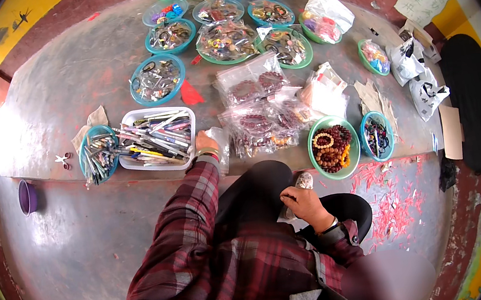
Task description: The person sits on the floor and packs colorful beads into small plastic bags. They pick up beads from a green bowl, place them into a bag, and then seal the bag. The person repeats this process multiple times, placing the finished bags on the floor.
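Right hand (303,200) rests curled on the lap; left hand (205,142) grips a clear bag (221,146) beside the white pen tray (133,162).

I note a clear plastic bag (223,146) under my left hand (206,142), upright at the ledge edge, just beside the white pen tray (157,138). My right hand (302,202) pinches a small item too small to identify, over my dark knee.
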`<state>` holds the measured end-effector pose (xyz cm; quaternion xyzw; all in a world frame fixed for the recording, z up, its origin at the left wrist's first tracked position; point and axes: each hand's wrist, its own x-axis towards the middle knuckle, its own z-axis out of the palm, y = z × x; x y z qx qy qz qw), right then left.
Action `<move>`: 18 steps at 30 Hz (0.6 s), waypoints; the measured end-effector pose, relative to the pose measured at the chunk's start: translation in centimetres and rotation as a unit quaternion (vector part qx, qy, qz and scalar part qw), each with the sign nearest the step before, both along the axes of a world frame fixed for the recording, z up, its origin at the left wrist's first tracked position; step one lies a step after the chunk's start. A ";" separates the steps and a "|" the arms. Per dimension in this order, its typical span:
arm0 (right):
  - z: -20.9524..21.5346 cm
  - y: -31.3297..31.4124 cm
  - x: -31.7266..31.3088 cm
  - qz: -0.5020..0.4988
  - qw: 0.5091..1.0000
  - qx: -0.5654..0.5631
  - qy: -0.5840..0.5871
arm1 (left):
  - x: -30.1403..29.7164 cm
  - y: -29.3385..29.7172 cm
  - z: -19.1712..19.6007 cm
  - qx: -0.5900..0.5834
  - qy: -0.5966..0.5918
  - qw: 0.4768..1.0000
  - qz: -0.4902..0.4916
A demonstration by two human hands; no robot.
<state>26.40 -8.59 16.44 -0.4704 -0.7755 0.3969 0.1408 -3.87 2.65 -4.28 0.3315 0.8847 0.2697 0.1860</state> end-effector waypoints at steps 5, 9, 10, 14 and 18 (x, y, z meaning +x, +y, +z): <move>-0.1 0.1 0.0 0.022 1.000 0.008 -0.008 | 0.2 -0.4 0.4 0.032 0.038 0.998 -0.040; 0.0 0.0 -0.2 0.039 0.999 0.008 -0.006 | 1.0 -2.2 1.4 0.004 0.091 0.985 -0.147; 0.0 0.0 -0.2 0.045 0.999 0.009 -0.007 | 1.0 -2.8 1.4 0.014 0.111 0.980 -0.163; 0.3 0.0 -0.3 0.056 0.998 0.002 -0.018 | 0.9 -5.2 -0.2 0.046 0.221 0.943 -0.243; -0.1 -0.1 0.0 0.058 0.998 0.011 -0.009 | 1.5 -7.1 2.1 -0.037 0.176 0.924 -0.336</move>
